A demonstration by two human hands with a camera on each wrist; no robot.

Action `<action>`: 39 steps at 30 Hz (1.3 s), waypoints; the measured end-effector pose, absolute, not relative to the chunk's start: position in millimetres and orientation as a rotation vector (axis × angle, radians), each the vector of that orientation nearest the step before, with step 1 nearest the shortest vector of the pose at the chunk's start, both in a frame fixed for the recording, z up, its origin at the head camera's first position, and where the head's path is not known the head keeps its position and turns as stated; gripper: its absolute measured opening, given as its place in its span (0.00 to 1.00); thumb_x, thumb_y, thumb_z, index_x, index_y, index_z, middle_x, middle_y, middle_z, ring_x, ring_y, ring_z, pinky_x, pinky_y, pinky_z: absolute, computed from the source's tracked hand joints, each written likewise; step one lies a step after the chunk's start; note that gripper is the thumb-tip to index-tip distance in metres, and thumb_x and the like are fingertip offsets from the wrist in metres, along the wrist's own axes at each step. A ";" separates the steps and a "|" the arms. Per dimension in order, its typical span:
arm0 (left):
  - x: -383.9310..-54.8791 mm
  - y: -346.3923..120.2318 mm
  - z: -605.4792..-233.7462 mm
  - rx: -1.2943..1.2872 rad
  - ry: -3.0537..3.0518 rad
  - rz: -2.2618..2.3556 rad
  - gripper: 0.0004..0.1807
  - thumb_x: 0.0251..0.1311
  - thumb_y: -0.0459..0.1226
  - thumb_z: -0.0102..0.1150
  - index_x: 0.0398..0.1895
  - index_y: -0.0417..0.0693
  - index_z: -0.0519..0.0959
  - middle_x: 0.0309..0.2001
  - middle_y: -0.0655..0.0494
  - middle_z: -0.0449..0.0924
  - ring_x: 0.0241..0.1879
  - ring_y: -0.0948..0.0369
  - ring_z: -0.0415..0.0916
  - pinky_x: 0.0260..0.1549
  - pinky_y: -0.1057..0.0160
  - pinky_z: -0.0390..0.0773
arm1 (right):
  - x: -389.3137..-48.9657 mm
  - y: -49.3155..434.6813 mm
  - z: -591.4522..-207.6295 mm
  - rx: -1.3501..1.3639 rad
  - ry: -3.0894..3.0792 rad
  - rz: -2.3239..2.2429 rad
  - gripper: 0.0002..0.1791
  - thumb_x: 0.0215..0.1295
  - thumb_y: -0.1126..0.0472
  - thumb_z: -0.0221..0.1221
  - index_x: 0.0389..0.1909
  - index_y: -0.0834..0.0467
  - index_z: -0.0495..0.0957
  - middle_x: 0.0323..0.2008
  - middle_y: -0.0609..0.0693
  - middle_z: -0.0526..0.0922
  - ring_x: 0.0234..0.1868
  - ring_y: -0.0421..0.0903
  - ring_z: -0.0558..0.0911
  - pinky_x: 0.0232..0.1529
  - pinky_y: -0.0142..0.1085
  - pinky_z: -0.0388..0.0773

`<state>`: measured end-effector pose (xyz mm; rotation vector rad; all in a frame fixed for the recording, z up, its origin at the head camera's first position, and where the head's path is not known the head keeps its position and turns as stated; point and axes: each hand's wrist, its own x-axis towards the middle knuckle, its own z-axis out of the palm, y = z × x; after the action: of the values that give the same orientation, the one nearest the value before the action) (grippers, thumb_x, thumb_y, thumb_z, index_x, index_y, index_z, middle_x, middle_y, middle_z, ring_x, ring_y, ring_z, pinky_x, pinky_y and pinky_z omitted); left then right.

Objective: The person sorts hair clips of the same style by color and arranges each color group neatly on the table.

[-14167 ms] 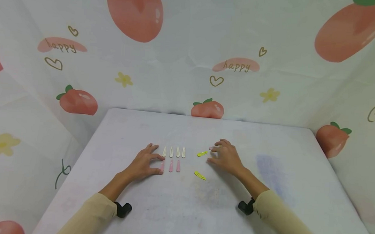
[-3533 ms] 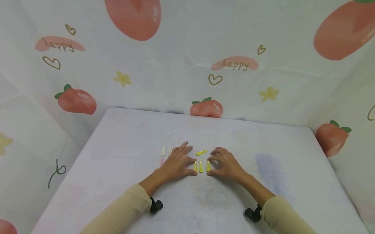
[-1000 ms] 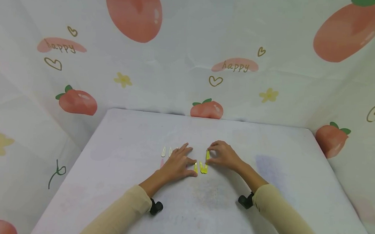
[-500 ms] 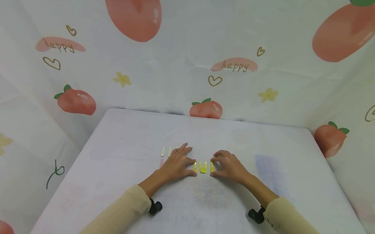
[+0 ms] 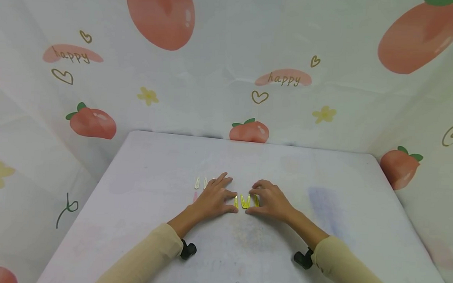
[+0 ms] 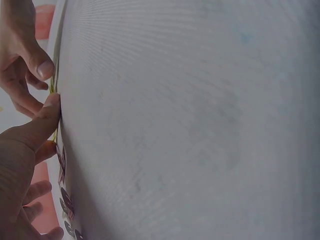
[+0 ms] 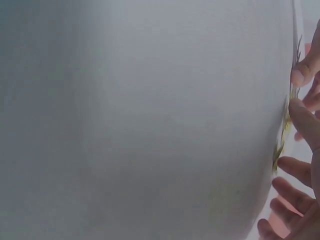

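Several yellow snap hair clips lie in a short row mid-table. My left hand [image 5: 213,198] has its thumb and index fingertip at the two ends of the leftmost yellow hair clip [image 5: 236,202]. Two middle clips form a V, their lower ends together: a tilted yellow clip [image 5: 243,201] and, right of it, another yellow clip [image 5: 249,199]. My right hand [image 5: 272,201] pinches that right one end to end between thumb and index finger. The last yellow clip [image 5: 257,200] lies within the right hand's curve, partly covered by its fingers. In the right wrist view, yellow clips [image 7: 286,125] show edge-on.
Behind the left hand stand white hair clips [image 5: 197,183] in a row, partly hidden. Below them a pink hair clip [image 5: 195,197] peeks out beside the hand. The white table [image 5: 165,155] ends at a fruit-printed backdrop [image 5: 214,73].
The right hand brought the last yellow clip down from the back to the row's right end, let go, and shifted left to the neighbouring clip. The left hand has stayed put over the last second.
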<state>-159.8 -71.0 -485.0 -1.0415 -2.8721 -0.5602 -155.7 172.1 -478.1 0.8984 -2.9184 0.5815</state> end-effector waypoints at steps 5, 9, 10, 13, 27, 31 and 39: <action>-159.3 -70.7 -484.9 -1.047 -2.862 -0.551 0.31 0.50 0.59 0.71 0.52 0.50 0.86 0.67 0.43 0.70 0.75 0.44 0.53 0.63 0.37 0.63 | -155.6 169.1 -479.9 0.908 -2.914 0.527 0.29 0.49 0.40 0.74 0.46 0.55 0.87 0.49 0.51 0.81 0.57 0.51 0.76 0.54 0.52 0.75; -159.6 -70.6 -485.4 -1.049 -2.852 -0.544 0.31 0.50 0.60 0.70 0.51 0.51 0.86 0.67 0.42 0.70 0.74 0.44 0.53 0.63 0.37 0.63 | -155.9 170.3 -478.3 0.930 -2.911 0.539 0.27 0.49 0.43 0.74 0.47 0.55 0.87 0.49 0.51 0.81 0.57 0.51 0.76 0.53 0.52 0.75; -159.7 -70.7 -485.4 -1.050 -2.851 -0.546 0.31 0.50 0.60 0.70 0.51 0.51 0.86 0.67 0.42 0.70 0.74 0.44 0.53 0.63 0.37 0.63 | -156.2 170.7 -477.7 0.933 -2.915 0.547 0.27 0.49 0.43 0.74 0.47 0.55 0.87 0.49 0.51 0.81 0.57 0.51 0.76 0.53 0.52 0.75; -160.0 -70.8 -485.3 -1.051 -2.850 -0.551 0.31 0.50 0.60 0.70 0.51 0.50 0.86 0.67 0.42 0.69 0.75 0.44 0.53 0.63 0.37 0.63 | -157.1 172.3 -476.8 0.948 -2.919 0.560 0.27 0.50 0.44 0.74 0.47 0.55 0.86 0.50 0.51 0.81 0.58 0.51 0.76 0.53 0.52 0.75; -163.4 -71.3 -483.3 -1.077 -2.890 -0.587 0.30 0.51 0.57 0.72 0.52 0.48 0.85 0.68 0.43 0.68 0.75 0.44 0.50 0.63 0.38 0.64 | -158.5 192.9 -467.6 0.827 -2.992 0.696 0.27 0.55 0.49 0.72 0.54 0.57 0.83 0.55 0.55 0.79 0.59 0.55 0.76 0.57 0.55 0.72; -166.6 -71.5 -481.9 -1.063 -2.937 -0.620 0.30 0.50 0.56 0.73 0.51 0.49 0.85 0.69 0.44 0.68 0.76 0.45 0.49 0.65 0.39 0.63 | -163.4 207.8 -463.3 0.770 -3.014 0.717 0.28 0.57 0.49 0.71 0.55 0.59 0.82 0.56 0.57 0.78 0.59 0.57 0.76 0.58 0.58 0.71; -175.8 -80.1 -469.7 -1.024 -3.016 -0.715 0.32 0.49 0.57 0.73 0.53 0.47 0.84 0.69 0.42 0.67 0.76 0.44 0.49 0.65 0.37 0.62 | -173.3 242.6 -448.1 0.731 -3.032 0.813 0.28 0.59 0.51 0.70 0.56 0.64 0.81 0.56 0.62 0.78 0.58 0.61 0.77 0.57 0.59 0.73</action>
<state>-175.8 -80.1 -469.7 -1.0243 -3.0161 -0.7154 -173.3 242.6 -448.1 0.7310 -3.0320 0.8126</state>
